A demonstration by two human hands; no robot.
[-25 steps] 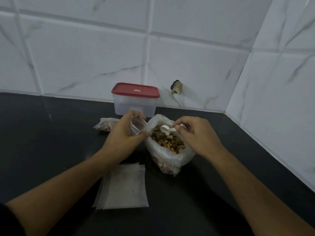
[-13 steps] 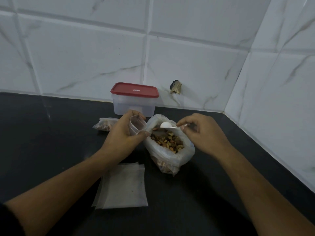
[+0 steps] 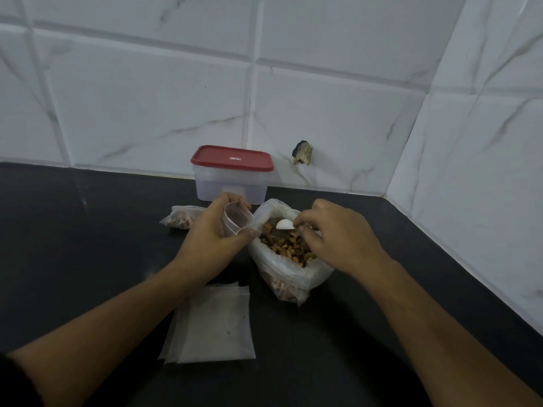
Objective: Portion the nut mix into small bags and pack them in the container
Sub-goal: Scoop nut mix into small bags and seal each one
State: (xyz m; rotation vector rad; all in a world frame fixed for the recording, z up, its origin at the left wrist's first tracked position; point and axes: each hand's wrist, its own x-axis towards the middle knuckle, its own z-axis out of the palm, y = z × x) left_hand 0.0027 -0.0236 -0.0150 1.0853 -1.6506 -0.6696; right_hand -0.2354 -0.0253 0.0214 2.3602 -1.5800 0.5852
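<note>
Pinching spoon (image 3: 284, 224) over nut mix (image 3: 289, 245), small bag (image 3: 235, 220) held open

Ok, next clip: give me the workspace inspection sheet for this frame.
Surface: black counter, glossy.
Job's things: nut mix bag open, upright; filled bag lying left of it; empty bags stacked flat in front; container by the wall, red lid on.
Clutter: nothing seen.
Hands: left hand holds a small bag open; right hand pinches a white spoon over the nuts.
Cables: nothing seen.
Surroundings: white tiled walls; chipped hole right of the container.
</note>
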